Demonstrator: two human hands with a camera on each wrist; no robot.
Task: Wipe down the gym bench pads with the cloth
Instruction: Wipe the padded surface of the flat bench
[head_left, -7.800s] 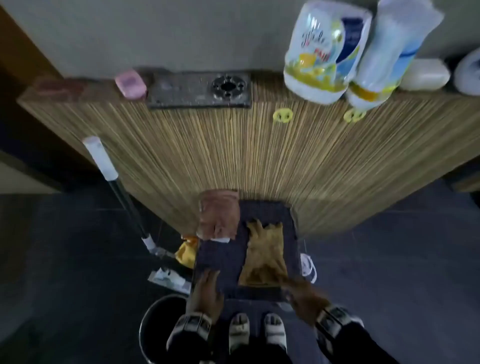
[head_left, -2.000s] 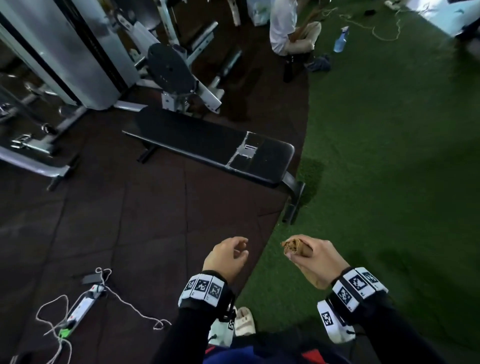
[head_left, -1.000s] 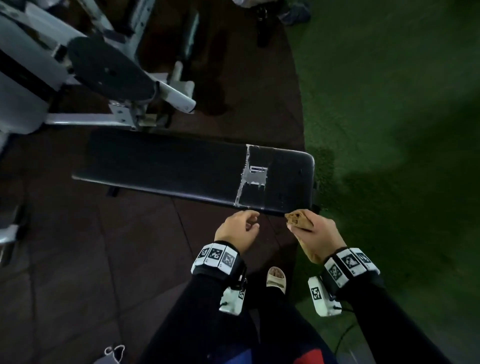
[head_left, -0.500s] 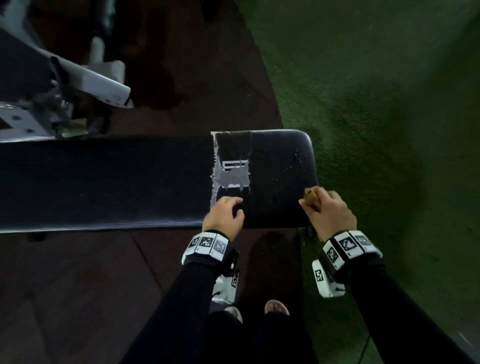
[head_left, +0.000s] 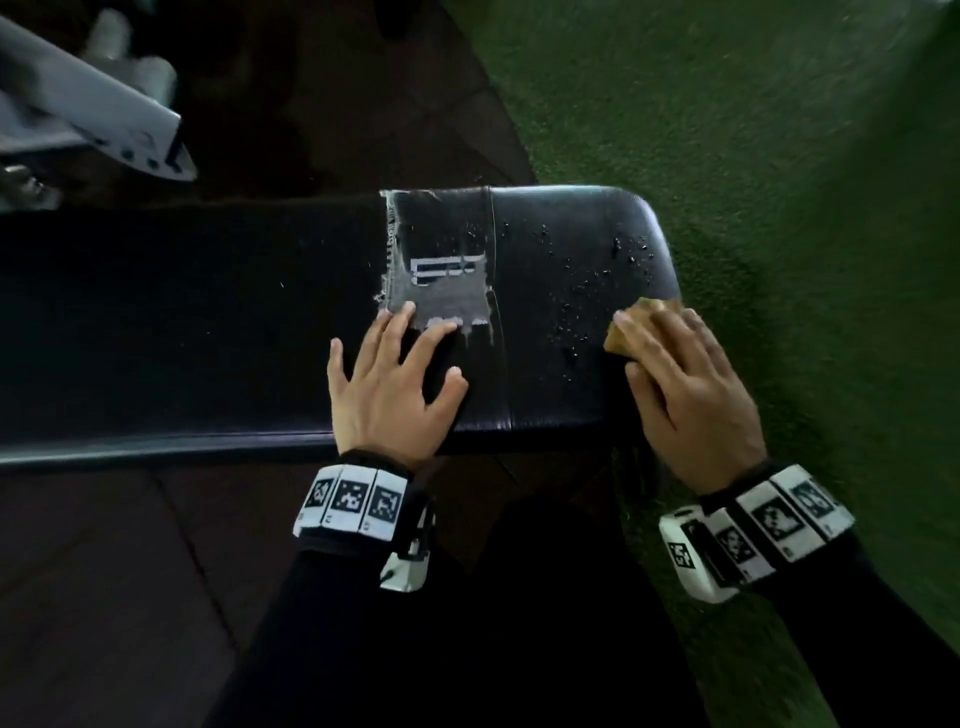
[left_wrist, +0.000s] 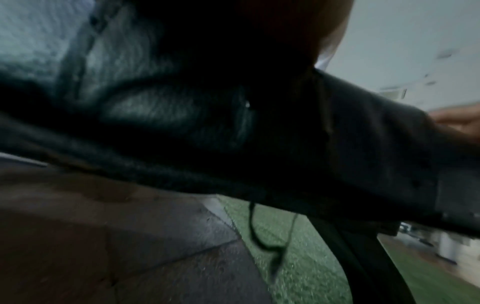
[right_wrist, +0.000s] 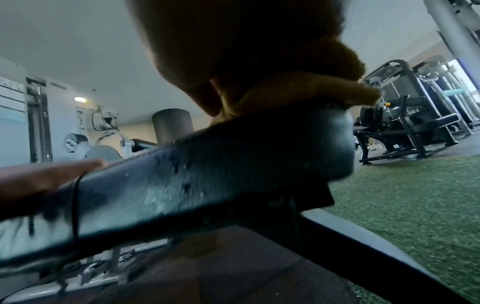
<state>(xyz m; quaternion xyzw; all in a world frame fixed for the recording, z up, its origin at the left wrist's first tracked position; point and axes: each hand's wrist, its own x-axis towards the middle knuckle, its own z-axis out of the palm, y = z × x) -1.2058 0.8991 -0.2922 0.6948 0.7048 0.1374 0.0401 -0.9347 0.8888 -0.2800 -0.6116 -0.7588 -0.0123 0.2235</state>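
The black gym bench pad (head_left: 208, 312) runs left to right below me, with a torn grey patch (head_left: 441, 291) and water drops (head_left: 587, 291) near its right end. My left hand (head_left: 400, 364) lies flat on the pad beside the patch, fingers spread. My right hand (head_left: 685, 384) holds the wadded tan cloth (head_left: 641, 317) and presses it onto the pad's right end. In the right wrist view the cloth (right_wrist: 298, 92) bulges from under the palm onto the pad edge (right_wrist: 207, 174). The left wrist view is mostly dark pad (left_wrist: 363, 144).
A white machine frame (head_left: 93, 119) stands beyond the bench at upper left. Green turf (head_left: 779, 156) lies to the right, dark rubber floor (head_left: 130, 571) to the left. More gym machines (right_wrist: 405, 115) stand across the turf. The bench's metal leg (right_wrist: 363, 246) runs under the pad's end.
Both hands have come down onto the pad. The left hand went from loosely curled to flat and spread. The right hand has set the cloth on the pad's right end.
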